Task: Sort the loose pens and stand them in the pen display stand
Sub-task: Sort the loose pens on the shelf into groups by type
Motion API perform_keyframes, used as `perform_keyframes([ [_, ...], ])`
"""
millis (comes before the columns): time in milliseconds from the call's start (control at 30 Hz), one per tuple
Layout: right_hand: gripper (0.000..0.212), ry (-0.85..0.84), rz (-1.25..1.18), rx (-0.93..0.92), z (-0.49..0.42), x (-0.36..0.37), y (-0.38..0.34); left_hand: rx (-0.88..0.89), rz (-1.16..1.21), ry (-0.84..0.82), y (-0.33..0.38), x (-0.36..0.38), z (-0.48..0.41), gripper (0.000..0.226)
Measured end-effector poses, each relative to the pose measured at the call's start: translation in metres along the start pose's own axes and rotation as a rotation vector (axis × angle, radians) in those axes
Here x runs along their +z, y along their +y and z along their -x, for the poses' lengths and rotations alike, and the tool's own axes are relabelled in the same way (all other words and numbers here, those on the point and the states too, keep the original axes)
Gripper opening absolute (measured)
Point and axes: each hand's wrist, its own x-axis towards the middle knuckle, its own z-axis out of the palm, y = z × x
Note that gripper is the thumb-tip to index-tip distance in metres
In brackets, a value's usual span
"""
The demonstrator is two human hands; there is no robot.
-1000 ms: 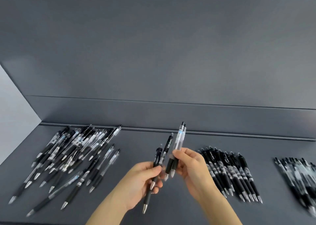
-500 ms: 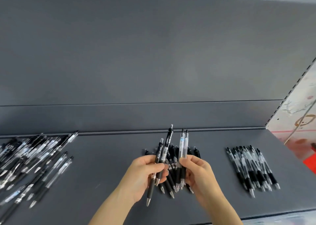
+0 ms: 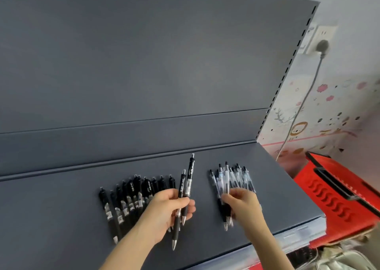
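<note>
Head view, looking down on a dark grey metal shelf [image 3: 51,218] backed by a matching grey panel [image 3: 144,64].

The left hand [image 3: 168,210] is closed around two black retractable pens with silver tips [image 3: 190,173], held side by side above the middle of the shelf. Their push-buttons point to the far side and their tips to the near side, and one reaches farther than the other.

Left of this hand, and partly hidden under it, a row of all-black pens [image 3: 131,193] lies flat on the shelf, roughly parallel, buttons far.

To the right, apart from that row, a second group of clear-barrelled pens with black grips [image 3: 227,177] lies in the same direction. The right hand [image 3: 244,206] is over the near half of this group with its fingers bent down onto the pens. Motion blur makes it impossible to tell whether it grips any of them.

Beyond the right end of the shelf stands a red plastic basket [image 3: 339,200]. Above it, a grey plug [image 3: 322,44] sits in a white wall socket [image 3: 320,33], its grey cable [image 3: 304,97] hanging down.
</note>
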Motion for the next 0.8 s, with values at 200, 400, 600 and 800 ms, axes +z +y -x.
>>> perform_keyframes([
  [200,0.043,0.125,0.442,-0.04,-0.051,-0.045,0.009,-0.03,-0.035,0.026,-0.011,0.029,-0.026,0.008],
  [400,0.008,0.065,0.491,0.049,-0.065,-0.043,0.018,-0.042,-0.094,0.021,-0.013,0.038,-0.038,0.005],
  [600,0.037,0.079,0.641,0.02,-0.061,-0.048,0.022,-0.059,-0.064,0.023,-0.016,0.038,-0.039,0.005],
  [800,0.031,0.132,0.527,-0.059,-0.051,-0.043,0.012,-0.06,0.005,0.012,-0.012,0.036,-0.032,0.007],
])
